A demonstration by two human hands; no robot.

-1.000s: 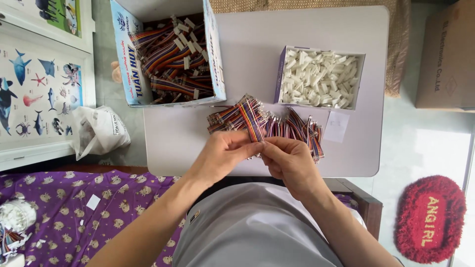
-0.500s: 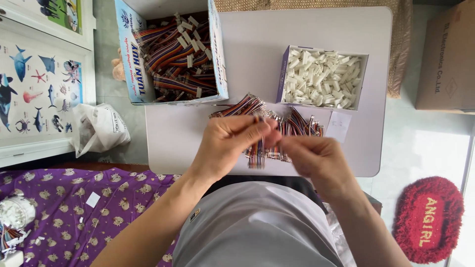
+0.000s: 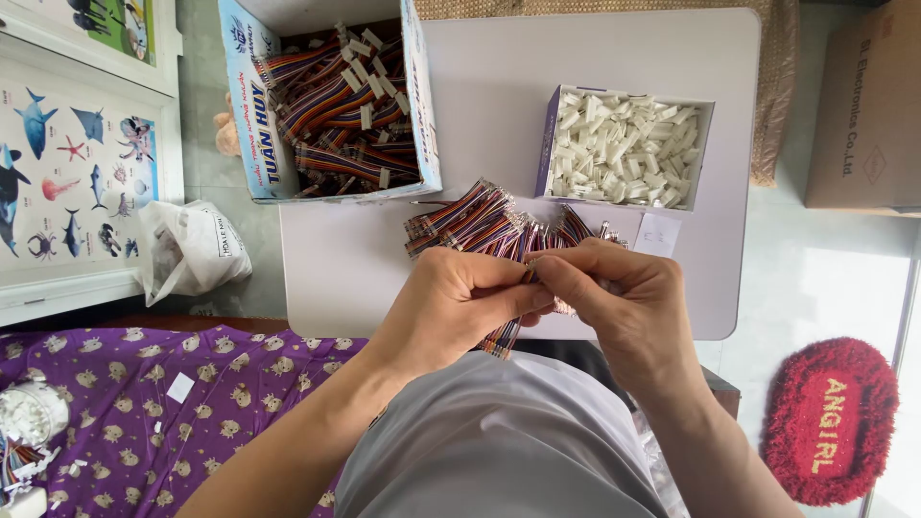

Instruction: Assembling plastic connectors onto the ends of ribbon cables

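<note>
Left to right: I see the blue carton (image 3: 257, 144) of wire bundles unmoved at the desk (image 3: 480, 86) edge. My left hand (image 3: 460, 302) now sits lower and nearer my body than half a second ago, fingers closed, pinching a rainbow ribbon cable (image 3: 507, 331) that hangs below. My right hand (image 3: 624, 297) has closed in; its fingers grip the same cable, thumbs touching. The cable pile (image 3: 480, 219) and box of white connectors (image 3: 624, 149) stay put.

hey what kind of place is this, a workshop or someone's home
Probably a home set up for piecework: a small white table carries a box of multicoloured ribbon cables and a box of white plastic connectors, while a purple patterned cloth and sea-animal poster suggest a living room.
</note>
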